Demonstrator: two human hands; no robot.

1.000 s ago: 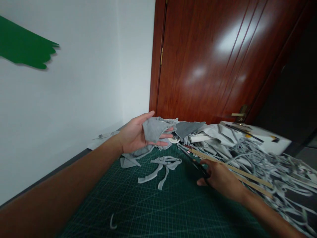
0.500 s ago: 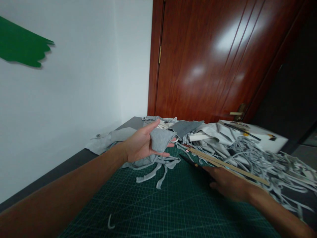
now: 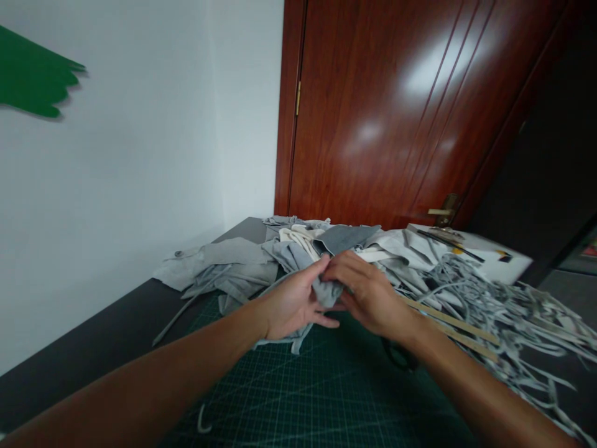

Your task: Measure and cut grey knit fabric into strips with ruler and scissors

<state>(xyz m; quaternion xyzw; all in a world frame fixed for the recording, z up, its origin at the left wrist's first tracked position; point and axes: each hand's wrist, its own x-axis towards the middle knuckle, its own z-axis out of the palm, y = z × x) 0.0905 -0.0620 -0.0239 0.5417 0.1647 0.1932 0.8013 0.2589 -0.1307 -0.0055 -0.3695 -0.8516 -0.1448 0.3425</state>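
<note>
A small piece of grey cloth [image 3: 328,294] is bunched between my two hands, above the cutting surface. My left hand [image 3: 295,306] holds it from the left, with its thumb on top and some fingertips spread below. My right hand [image 3: 370,295] meets it from the right, its curled fingers closed on the cloth's edge. Under my right wrist shows the dark loop handle of the scissors [image 3: 400,357]; my right hand and arm hide the rest. More grey cloth with narrow strips [image 3: 298,345] lies on the mat beneath my left hand.
A green gridded cutting mat [image 3: 289,398] covers the dark table [image 3: 93,330]. Grey and white cloth pieces [image 3: 237,255] lie along the back. A heap of thin grey strips [image 3: 494,317], wooden slats [image 3: 457,320] and a white box [image 3: 508,264] stand to the right.
My right hand has left the scissors on the mat and moved up and left to the grey cloth. My left hand has shifted slightly right and lower, and the cloth is now bunched.
</note>
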